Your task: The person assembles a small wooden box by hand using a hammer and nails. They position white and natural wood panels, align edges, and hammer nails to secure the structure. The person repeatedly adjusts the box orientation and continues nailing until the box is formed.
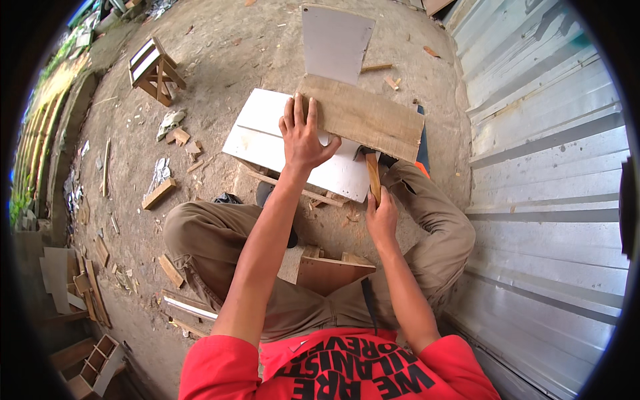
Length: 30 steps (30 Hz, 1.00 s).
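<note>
The left hand lies palm down at the left end of a brown board, its fingers stretched out and slightly parted, the thumb held wide to the right; the fingertips rest at the board's left part, over a white-topped bench. The right hand, nearer and farther right, has its fingers wrapped around the wooden handle of a hammer. The handle points away from the person, and its dark head sits at the board's near edge — whether the two touch, I cannot tell. The board lies slantwise across the far right part of the bench, just beyond the hammer.

The bench stands low on bare, dusty ground between the person's bent legs, with a corrugated metal wall along the right side. Scattered wood scraps and crumpled litter lie to the left.

Counted: one hammer, one brown board, one white panel beyond it, one small wooden stool at far left, and one brown wooden piece between the thighs — plus one compartmented wooden frame at near left.
</note>
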Each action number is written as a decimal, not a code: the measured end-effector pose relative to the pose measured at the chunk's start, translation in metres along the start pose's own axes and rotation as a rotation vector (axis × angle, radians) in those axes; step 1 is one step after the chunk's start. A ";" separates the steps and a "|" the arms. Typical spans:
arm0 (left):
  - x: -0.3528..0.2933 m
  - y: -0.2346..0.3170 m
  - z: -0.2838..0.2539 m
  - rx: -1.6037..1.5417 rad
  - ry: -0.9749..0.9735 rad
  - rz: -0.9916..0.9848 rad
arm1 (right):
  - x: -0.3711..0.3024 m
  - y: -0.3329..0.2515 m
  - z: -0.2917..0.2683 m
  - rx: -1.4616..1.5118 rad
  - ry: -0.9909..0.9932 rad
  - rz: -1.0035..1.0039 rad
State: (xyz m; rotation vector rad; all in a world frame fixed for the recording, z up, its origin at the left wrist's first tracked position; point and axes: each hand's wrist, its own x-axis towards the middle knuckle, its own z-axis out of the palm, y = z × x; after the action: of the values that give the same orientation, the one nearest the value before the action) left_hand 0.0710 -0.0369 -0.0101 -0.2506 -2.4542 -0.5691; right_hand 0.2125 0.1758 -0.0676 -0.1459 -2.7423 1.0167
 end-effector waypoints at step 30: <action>-0.002 0.000 0.005 -0.029 0.034 -0.017 | 0.221 -0.096 -0.055 -0.419 -0.578 -0.495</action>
State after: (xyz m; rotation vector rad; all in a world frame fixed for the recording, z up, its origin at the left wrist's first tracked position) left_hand 0.0696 -0.0350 -0.0149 -0.2297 -2.4196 -0.6113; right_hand 0.0086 0.1749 0.0719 0.8456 -3.1932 0.3755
